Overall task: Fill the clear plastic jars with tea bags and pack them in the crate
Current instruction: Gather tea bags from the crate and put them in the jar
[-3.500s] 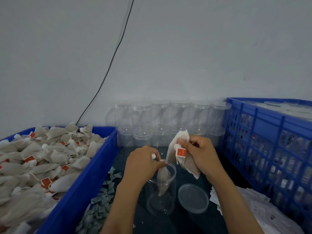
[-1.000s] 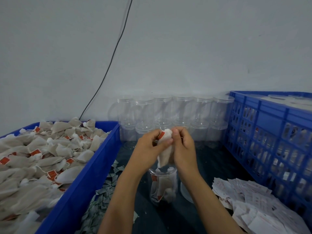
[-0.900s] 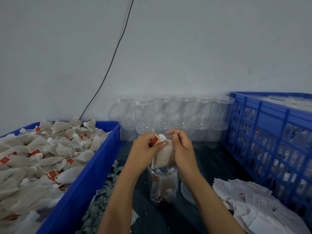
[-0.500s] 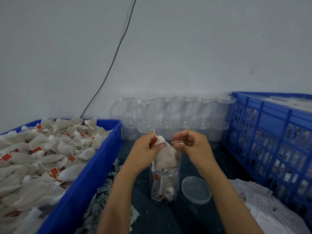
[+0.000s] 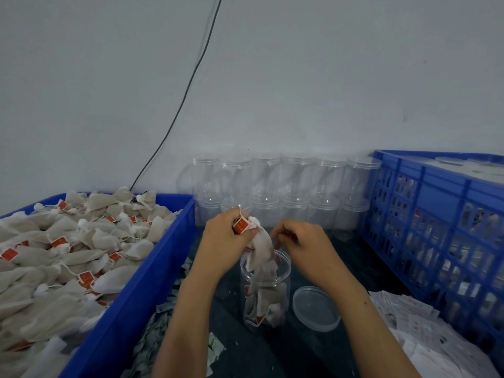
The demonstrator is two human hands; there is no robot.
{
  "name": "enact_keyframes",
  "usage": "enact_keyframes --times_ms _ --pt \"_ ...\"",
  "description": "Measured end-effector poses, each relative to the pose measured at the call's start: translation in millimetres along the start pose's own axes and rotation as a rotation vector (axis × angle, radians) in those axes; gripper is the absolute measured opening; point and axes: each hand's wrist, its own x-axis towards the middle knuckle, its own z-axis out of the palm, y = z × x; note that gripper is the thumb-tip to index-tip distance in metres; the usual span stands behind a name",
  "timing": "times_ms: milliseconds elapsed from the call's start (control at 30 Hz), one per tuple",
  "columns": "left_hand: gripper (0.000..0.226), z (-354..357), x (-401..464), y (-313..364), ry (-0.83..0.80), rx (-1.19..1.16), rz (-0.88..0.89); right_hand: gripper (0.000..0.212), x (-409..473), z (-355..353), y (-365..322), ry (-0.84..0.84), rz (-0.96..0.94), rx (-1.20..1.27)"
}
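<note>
The left hand [image 5: 226,241] pinches a tea bag [image 5: 260,246] by its top, with the red tag at the fingers, and holds it over the mouth of the open jar [image 5: 266,290]. The right hand [image 5: 302,244] is just beside it, with fingers loosely curled near the bag; I cannot tell if they hold anything.

The step in hand seems to be the filling of this one jar. It stands near the middle of the dark worktop [image 5: 272,356] and looks about half full. The next move, I think, needs the bag to be lowered and pushed inside.

The large bin of tea bags [image 5: 81,257] fills the left edge of the worktop, and the blue crate [image 5: 436,214] stands along the right edge. Rows of empty jars [image 5: 283,184] stand at the back edge. The lid [image 5: 316,308] lies just right of the open jar.

The bin and the crate are cut off by the frame. What is inside the crate is hard to make out. The papers [image 5: 425,339] at the front right corner are too blurred to read.
</note>
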Motion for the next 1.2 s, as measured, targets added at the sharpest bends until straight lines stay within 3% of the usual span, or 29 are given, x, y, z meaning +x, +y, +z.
enact_keyframes --times_ms 100,200,267,367,467,600,833,933,1000,1100,1200 --pt "0.035 9.4 -2.9 5.8 -0.084 -0.004 0.001 0.026 -0.2 -2.6 3.3 0.043 0.047 0.082" --pt "0.052 22.3 -8.5 9.6 -0.190 0.155 0.101 0.015 -1.5 -2.4 4.5 0.022 0.068 0.185" --pt "0.058 28.1 -9.5 9.7 -0.178 0.255 0.174 0.011 -1.4 -0.9 5.1 0.007 0.070 0.221" --pt "0.048 28.0 -7.6 7.0 -0.115 0.362 0.242 0.016 0.4 1.7 8.4 0.036 0.099 0.203" --pt "0.028 23.8 -7.3 5.0 -0.137 0.367 0.149 0.023 1.8 5.4 14.0 0.073 0.174 0.236" --pt "0.011 23.9 -6.4 9.1 -0.215 0.523 0.106 0.028 0.9 12.1 21.9 -0.069 0.352 0.386" --pt "0.029 32.2 -8.0 20.6 -0.471 0.878 0.119 0.030 -8.3 21.7 27.4 -0.322 0.574 0.723" --pt "0.029 27.2 -9.0 23.4 -0.537 0.850 0.108 0.032 -7.6 23.6 28.7 -0.275 0.554 0.867" --pt "0.025 16.6 -7.7 26.3 -0.509 0.681 0.073 0.032 -5.3 20.6 27.2 -0.181 0.508 0.896" --pt "0.021 -6.4 -6.0 28.1 -0.261 0.505 0.108 0.040 -2.8 12.4 22.7 0.002 0.363 0.774" --pt "0.041 -23.1 -4.7 21.0 -0.053 0.407 0.079 0.050 -1.5 -0.8 10.8 0.078 0.097 0.489"
